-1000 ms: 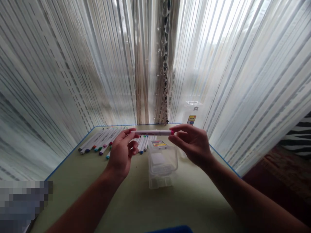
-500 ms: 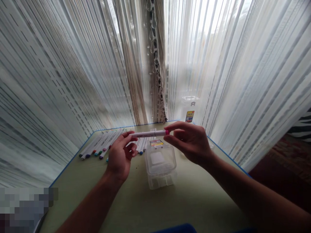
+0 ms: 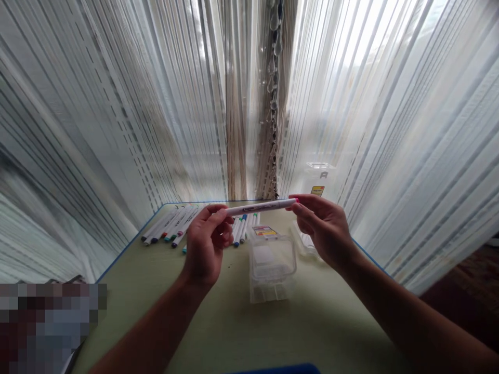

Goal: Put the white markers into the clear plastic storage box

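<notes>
A white marker (image 3: pixel 261 206) with a pink end is held level above the table, stretched between both hands. My left hand (image 3: pixel 206 239) pinches its left end, the other fingers curled. At the pink end, the thumb and forefinger of my right hand (image 3: pixel 325 221) are closed on it. Below the marker stands a clear plastic case (image 3: pixel 273 265) with a yellow label. Behind my left hand lie rows of white markers (image 3: pixel 171 223) with coloured ends; part of them is hidden by that hand.
Another clear container (image 3: pixel 318 179) with a yellow label stands at the back right. A clear tray (image 3: pixel 306 241) lies partly behind my right hand. The pale green table (image 3: pixel 234 327) has a blue edge, and striped curtains (image 3: pixel 187 104) hang behind it.
The view has shifted, so the table things appear farther right. The marker now tilts slightly up toward its pink end. Both hands still hold it.
</notes>
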`<state>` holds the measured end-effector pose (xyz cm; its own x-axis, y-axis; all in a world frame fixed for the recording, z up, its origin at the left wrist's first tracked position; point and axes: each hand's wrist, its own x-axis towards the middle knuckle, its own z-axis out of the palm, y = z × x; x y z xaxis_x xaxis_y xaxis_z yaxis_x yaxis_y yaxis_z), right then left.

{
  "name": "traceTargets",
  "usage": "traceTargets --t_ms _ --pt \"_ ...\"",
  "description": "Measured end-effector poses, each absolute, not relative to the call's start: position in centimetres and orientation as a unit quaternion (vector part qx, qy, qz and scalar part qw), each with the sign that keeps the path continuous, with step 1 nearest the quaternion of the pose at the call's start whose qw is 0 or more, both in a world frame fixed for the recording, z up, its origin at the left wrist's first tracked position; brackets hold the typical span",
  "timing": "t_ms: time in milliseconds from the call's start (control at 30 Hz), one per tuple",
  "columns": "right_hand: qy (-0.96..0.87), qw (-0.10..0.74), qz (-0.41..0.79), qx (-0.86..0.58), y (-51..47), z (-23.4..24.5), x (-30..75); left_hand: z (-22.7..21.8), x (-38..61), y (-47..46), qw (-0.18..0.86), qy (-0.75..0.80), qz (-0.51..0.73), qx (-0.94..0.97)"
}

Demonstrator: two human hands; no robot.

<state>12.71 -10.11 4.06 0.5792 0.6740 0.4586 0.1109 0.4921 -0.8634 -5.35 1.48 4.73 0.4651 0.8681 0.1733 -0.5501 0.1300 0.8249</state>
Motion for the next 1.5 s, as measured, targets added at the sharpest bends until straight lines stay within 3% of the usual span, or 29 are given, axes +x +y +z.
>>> traceTargets --t_ms 567,833,1133,1500 --pt "-0.541 0.694 0.015 -0.475 -11.9 5.0 11.0 4.6 -5.5 2.5 0.753 0.143 0.480 0.427" --pt "-0.546 0.663 0.064 -0.509 -12.6 6.9 9.9 4.5 -5.7 2.7 0.742 0.154 0.482 0.439" --pt "-0.485 0.691 0.124 -0.522 -15.3 8.7 8.5 4.2 -5.6 2.3 0.741 0.132 0.457 0.475" --pt "-0.465 0.615 0.022 -0.636 -21.5 10.7 9.1 3.1 -5.3 3.0 0.697 0.169 0.456 0.526"
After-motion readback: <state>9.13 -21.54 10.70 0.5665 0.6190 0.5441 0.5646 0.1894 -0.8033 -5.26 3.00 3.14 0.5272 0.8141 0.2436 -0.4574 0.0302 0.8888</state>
